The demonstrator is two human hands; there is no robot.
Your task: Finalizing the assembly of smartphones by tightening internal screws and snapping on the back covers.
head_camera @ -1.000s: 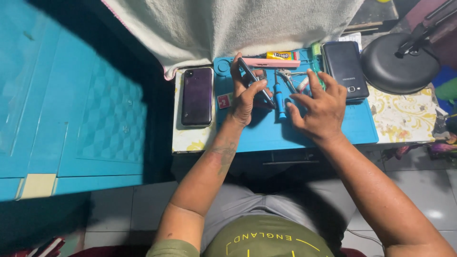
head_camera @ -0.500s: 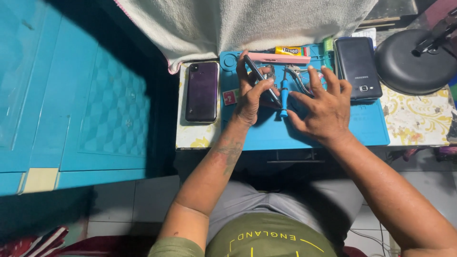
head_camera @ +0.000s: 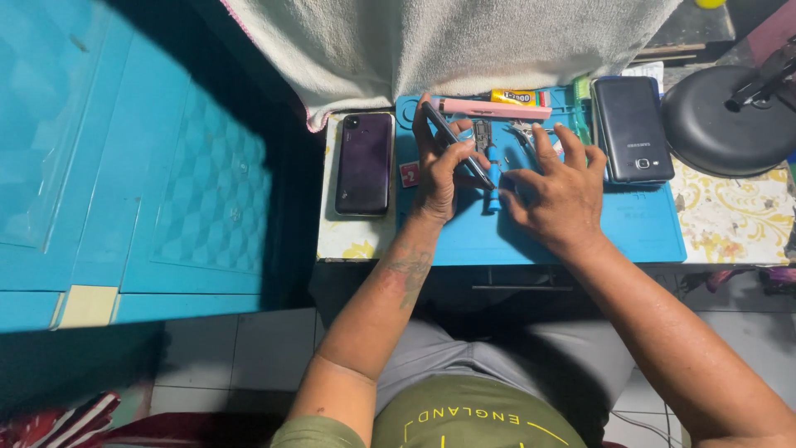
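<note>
Left hand curled around a dark phone, gripping it by its edges and holding it tilted on edge above the blue mat; thumb on the near side, fingers wrapped over the far side. Right hand half open, fingers spread and arched, fingertips down on the mat just beside a blue-handled screwdriver; whether it actually pinches the tool cannot be told. The two hands sit close together, almost touching at the thumbs.

On the worktop: a purple phone lying flat left of the mat, a black phone flat at the mat's right end, a pink tool and a yellow glue tube along the far edge. White towel hangs behind. Round black lamp base at far right.
</note>
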